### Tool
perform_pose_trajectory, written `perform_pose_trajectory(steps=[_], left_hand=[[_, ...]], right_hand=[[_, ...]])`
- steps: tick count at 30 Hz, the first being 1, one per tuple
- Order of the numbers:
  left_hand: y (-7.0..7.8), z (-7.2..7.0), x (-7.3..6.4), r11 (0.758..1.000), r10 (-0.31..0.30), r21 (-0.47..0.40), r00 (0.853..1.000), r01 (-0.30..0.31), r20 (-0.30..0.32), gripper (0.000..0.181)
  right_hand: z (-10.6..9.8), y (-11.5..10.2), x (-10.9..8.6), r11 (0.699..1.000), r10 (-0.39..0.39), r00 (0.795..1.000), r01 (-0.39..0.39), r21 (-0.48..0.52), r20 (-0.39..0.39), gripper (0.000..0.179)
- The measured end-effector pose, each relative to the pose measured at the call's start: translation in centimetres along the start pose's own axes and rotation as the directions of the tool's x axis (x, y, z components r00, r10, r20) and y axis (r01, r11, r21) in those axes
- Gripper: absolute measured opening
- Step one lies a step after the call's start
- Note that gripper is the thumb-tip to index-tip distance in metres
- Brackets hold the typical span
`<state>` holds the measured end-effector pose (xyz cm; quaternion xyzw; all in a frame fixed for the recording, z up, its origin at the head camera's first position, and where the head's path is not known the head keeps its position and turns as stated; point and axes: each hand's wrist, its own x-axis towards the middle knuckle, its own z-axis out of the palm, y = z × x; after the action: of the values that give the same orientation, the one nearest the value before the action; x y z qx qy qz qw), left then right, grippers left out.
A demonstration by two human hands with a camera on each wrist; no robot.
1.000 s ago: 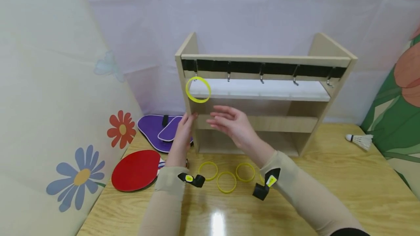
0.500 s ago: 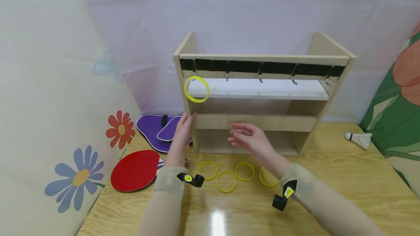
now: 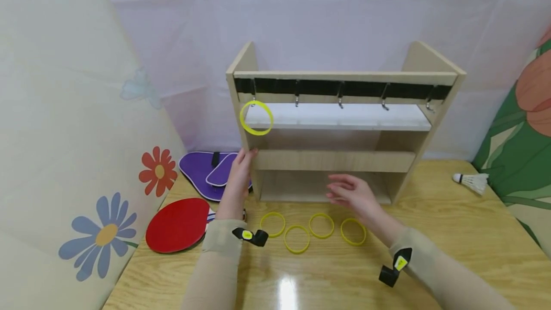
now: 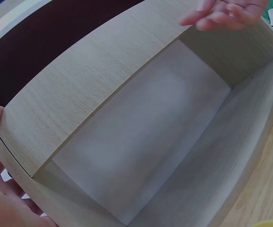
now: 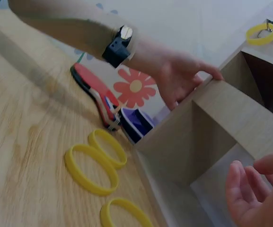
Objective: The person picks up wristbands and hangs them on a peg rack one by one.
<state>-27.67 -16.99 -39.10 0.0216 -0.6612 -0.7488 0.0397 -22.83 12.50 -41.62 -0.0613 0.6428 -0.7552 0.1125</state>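
Observation:
My left hand [image 3: 239, 173] grips the left side panel of the wooden shelf unit [image 3: 336, 161], its thumb on the front face and its fingers round the outside, as the right wrist view shows. A yellow ring [image 3: 257, 133] hangs from the leftmost hook on the unit's black strip. In front of the lower compartment hovers my right hand [image 3: 354, 196], fingers loosely bent and holding nothing. Just below it lies another yellow ring [image 3: 354, 244], the rightmost of several on the table. More yellow rings [image 5: 86, 182] lie left of that one.
A red table tennis paddle [image 3: 177, 226] and a purple case [image 3: 198, 170] lie left of the unit. To the right lies a shuttlecock [image 3: 472, 182]. Hooks [image 3: 341, 103] without rings line the black strip. Fabric backdrops stand behind and at both sides.
My right hand has moved right and down, away from the hanging ring to above the rightmost ring on the table. My left hand keeps its grip on the panel.

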Motion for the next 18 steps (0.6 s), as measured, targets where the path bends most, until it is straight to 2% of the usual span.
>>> perform_pose_trajectory(steps=[6, 11, 18], left_hand=[[0.1, -0.1, -0.1, 1.000, 0.007, 0.009, 1.000, -0.007, -0.012, 0.046], [0.1, -0.1, -0.1, 1.000, 0.006, 0.025, 1.000, -0.006, -0.004, 0.047], [0.0, -0.1, -0.1, 0.999, 0.006, 0.032, 1.000, -0.006, -0.001, 0.048]], right_hand=[[-1.6, 1.3, -0.7, 0.999, 0.028, 0.999, -0.029, -0.016, -0.018, 0.048], [-3.0, 2.4, -1.4, 0.996, 0.048, 0.999, -0.049, -0.068, -0.022, 0.047], [-4.9, 3.7, -2.2, 0.988, 0.054, 0.998, -0.051, -0.146, 0.014, 0.048]])
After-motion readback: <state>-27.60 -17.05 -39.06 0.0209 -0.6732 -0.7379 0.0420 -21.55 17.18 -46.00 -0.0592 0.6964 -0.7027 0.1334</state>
